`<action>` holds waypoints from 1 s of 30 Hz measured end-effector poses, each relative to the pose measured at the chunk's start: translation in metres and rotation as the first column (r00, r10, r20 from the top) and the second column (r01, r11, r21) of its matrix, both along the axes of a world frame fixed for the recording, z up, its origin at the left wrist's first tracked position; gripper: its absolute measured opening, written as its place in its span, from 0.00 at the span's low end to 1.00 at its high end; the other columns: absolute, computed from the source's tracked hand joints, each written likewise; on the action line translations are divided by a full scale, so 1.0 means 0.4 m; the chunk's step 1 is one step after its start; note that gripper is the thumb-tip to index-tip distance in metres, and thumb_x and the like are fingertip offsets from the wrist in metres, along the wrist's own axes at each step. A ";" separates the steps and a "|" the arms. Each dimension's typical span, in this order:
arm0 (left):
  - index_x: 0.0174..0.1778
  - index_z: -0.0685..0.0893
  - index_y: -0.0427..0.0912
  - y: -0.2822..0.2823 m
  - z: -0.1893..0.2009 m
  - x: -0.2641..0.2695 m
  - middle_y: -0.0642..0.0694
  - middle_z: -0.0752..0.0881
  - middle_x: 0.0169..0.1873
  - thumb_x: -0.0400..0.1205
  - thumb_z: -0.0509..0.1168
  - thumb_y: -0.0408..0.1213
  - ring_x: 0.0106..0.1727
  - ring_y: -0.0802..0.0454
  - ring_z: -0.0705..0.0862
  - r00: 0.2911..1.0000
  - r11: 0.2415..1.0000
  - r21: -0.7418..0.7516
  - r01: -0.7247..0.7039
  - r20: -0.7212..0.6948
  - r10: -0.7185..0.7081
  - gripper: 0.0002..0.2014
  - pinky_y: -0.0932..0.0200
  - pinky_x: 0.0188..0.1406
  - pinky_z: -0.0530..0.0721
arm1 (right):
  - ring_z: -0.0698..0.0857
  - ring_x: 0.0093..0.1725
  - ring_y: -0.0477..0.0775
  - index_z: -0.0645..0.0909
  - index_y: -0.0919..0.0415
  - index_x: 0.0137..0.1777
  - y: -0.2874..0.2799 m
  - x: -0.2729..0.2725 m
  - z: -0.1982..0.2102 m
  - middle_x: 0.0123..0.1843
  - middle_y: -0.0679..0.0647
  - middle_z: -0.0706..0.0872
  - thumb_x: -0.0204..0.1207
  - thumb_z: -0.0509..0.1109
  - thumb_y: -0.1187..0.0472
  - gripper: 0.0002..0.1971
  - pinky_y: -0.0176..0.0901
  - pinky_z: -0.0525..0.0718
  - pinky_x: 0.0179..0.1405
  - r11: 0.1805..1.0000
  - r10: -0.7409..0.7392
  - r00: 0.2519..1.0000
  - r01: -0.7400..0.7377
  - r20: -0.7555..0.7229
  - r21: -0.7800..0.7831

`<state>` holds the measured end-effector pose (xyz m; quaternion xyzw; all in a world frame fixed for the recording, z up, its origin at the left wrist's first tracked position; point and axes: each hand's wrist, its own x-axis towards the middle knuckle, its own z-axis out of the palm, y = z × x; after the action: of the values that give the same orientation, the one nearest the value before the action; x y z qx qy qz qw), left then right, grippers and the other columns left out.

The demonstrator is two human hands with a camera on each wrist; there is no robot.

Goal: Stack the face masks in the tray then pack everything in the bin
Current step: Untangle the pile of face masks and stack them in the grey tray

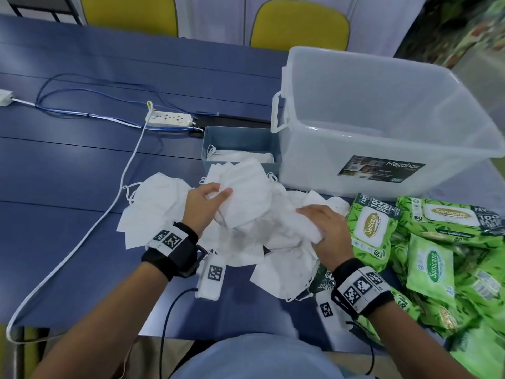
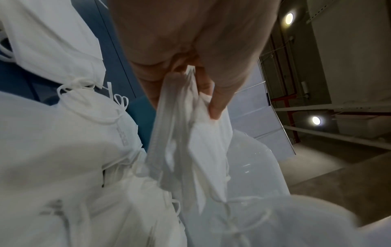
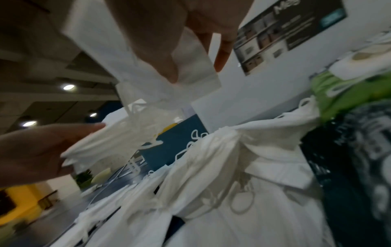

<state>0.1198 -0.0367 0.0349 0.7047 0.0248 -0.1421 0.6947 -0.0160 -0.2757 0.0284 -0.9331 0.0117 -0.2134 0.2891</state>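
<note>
A loose pile of white face masks (image 1: 246,242) lies on the blue table in front of me. My left hand (image 1: 210,196) grips a bunch of masks (image 1: 243,192) lifted over the pile; in the left wrist view its fingers (image 2: 217,103) pinch the masks' (image 2: 190,142) upper edge. My right hand (image 1: 319,222) grips one mask (image 1: 303,231) at the pile's right side, and the right wrist view shows this mask (image 3: 101,41) between thumb and fingers. The blue-grey tray (image 1: 218,135) behind the pile holds a few masks (image 1: 240,156). The clear bin (image 1: 382,119) stands to its right.
Several green wet-wipe packs (image 1: 437,255) lie at the right, touching the pile. A white power strip (image 1: 169,119) and its cables (image 1: 82,236) cross the table's left side. Two yellow chairs (image 1: 299,26) stand behind the table. White tagged devices (image 1: 211,277) hang at my wrists.
</note>
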 end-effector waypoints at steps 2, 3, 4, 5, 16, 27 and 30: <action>0.38 0.89 0.42 0.000 0.000 0.009 0.40 0.89 0.45 0.72 0.77 0.40 0.47 0.42 0.86 1.000 1.000 0.018 -0.010 0.010 0.010 0.06 0.44 0.57 0.83 | 0.83 0.50 0.47 0.81 0.62 0.63 -0.011 -0.005 0.013 0.52 0.52 0.86 0.72 0.69 0.66 0.18 0.39 0.80 0.51 0.974 -0.141 0.989 0.146 -0.044 0.172; 0.39 0.88 0.40 -0.003 0.001 0.011 0.42 0.88 0.43 0.74 0.76 0.39 0.45 0.45 0.85 1.000 0.999 0.034 -0.011 0.020 0.011 0.06 0.46 0.55 0.83 | 0.82 0.45 0.42 0.79 0.63 0.64 -0.014 -0.005 0.022 0.50 0.48 0.85 0.75 0.71 0.63 0.17 0.29 0.78 0.46 0.944 -0.193 0.978 0.206 -0.078 0.258; 0.40 0.88 0.37 -0.006 0.001 0.012 0.43 0.88 0.41 0.75 0.75 0.38 0.43 0.47 0.84 0.999 0.999 0.047 -0.010 0.035 0.008 0.07 0.49 0.53 0.82 | 0.82 0.41 0.38 0.77 0.62 0.65 -0.018 -0.004 0.028 0.47 0.43 0.84 0.76 0.73 0.63 0.18 0.23 0.76 0.42 0.907 -0.226 0.968 0.250 -0.111 0.337; 0.40 0.87 0.35 -0.010 0.001 0.014 0.43 0.87 0.41 0.75 0.75 0.38 0.43 0.48 0.84 0.999 0.998 0.059 -0.009 0.045 0.006 0.09 0.50 0.52 0.82 | 0.82 0.39 0.35 0.77 0.60 0.64 -0.021 -0.001 0.033 0.45 0.39 0.83 0.75 0.75 0.64 0.19 0.19 0.76 0.39 0.871 -0.254 0.958 0.287 -0.135 0.399; 0.26 0.77 0.42 -0.069 -0.017 -0.005 0.51 0.75 0.27 0.75 0.74 0.42 0.34 0.54 0.74 0.996 0.986 0.159 0.058 0.064 -0.069 0.16 0.59 0.40 0.70 | 0.83 0.36 0.61 0.77 0.49 0.40 0.020 0.067 0.081 0.38 0.61 0.86 0.75 0.73 0.61 0.08 0.50 0.83 0.37 0.791 -0.352 0.936 0.298 0.000 0.535; 0.36 0.81 0.36 -0.076 -0.027 -0.031 0.44 0.76 0.36 0.67 0.68 0.64 0.39 0.50 0.75 0.982 0.972 0.171 0.162 0.073 -0.177 0.29 0.53 0.44 0.73 | 0.79 0.67 0.43 0.87 0.45 0.47 0.122 0.040 0.040 0.58 0.39 0.86 0.69 0.70 0.73 0.19 0.45 0.63 0.77 0.915 0.020 0.999 -0.032 0.035 0.402; 0.37 0.80 0.23 -0.062 -0.019 -0.036 0.41 0.79 0.36 0.74 0.67 0.56 0.41 0.49 0.78 0.979 0.964 0.224 0.145 0.108 -0.173 0.31 0.52 0.45 0.76 | 0.84 0.50 0.32 0.83 0.50 0.52 0.099 0.044 0.095 0.49 0.41 0.87 0.78 0.71 0.63 0.08 0.31 0.80 0.54 0.774 -0.112 0.993 0.074 0.022 0.629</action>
<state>0.1056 -0.0616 0.0273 0.7828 -0.0606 -0.1491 0.6010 0.0015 -0.2360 0.0665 -0.7754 0.1197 -0.2383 0.5724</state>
